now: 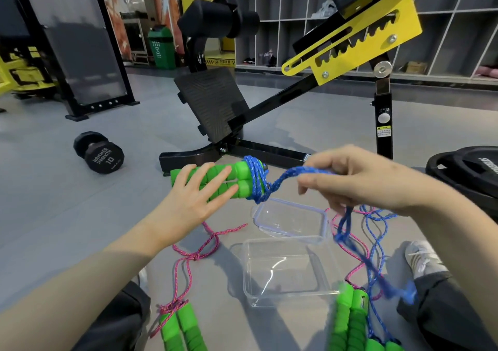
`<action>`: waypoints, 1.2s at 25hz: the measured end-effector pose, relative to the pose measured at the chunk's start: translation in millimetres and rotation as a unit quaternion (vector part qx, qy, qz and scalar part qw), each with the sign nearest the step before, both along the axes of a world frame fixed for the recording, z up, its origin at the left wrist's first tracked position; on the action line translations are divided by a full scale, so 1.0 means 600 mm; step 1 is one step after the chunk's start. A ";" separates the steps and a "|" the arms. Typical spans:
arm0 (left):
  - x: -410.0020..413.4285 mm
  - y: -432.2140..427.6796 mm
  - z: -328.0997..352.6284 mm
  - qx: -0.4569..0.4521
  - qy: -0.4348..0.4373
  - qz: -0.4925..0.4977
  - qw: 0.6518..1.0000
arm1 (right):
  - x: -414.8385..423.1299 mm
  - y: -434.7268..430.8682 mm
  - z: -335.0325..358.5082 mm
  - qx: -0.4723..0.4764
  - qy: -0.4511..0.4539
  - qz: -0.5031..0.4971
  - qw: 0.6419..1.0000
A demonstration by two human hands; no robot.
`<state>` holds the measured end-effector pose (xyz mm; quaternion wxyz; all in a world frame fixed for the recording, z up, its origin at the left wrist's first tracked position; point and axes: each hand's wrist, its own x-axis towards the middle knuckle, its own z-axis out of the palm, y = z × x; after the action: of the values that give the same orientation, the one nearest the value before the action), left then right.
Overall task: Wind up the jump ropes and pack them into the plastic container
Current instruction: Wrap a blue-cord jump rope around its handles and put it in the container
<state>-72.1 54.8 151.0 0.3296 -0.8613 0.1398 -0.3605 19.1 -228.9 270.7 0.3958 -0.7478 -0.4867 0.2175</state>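
The left hand (198, 198) lies against a pair of green handles (242, 179), fingers straight and spread across them. The handles sit side by side, raised above the floor (54, 202). Their long axis runs left to right and the rope ends point right. A blue rope (285, 179) is wound in several turns round that right end. From there it stretches to the right hand (358, 178), whose fingers are curled round it and pinch it; the rest hangs down, blurred, toward the floor.

Below the hands the clear plastic container (285, 294) stands open on the floor, with its lid (323, 216) just beyond it. A pink rope (200, 251) trails on the floor to a second pair of handles (180, 326) at the near left. A third pair (350, 321) lies at the near right. A dumbbell (98, 152) rests at the far left.
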 end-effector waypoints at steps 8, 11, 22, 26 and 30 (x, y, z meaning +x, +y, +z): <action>0.005 -0.067 -0.003 0.028 0.044 -0.149 0.987 | 0.047 -0.007 -0.017 0.136 -0.068 -0.114 0.982; 0.004 -0.099 0.001 0.016 0.033 -0.197 0.980 | 0.069 -0.008 -0.043 0.126 -0.058 -0.132 0.982; 0.001 -0.132 0.029 -0.076 -0.055 -0.193 0.977 | 0.056 0.016 -0.152 0.153 0.099 -0.146 0.972; 0.003 -0.111 0.032 -0.080 -0.066 -0.150 0.983 | 0.033 0.047 -0.196 0.187 0.209 -0.213 0.936; 0.005 -0.091 0.034 -0.094 -0.065 -0.118 0.986 | -0.001 0.078 -0.221 0.171 0.282 -0.213 0.920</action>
<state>-69.1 -0.1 171.4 0.2109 -0.8406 0.1839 -0.4637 18.7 -182.0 138.3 0.6755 -0.6626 -0.2137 0.2428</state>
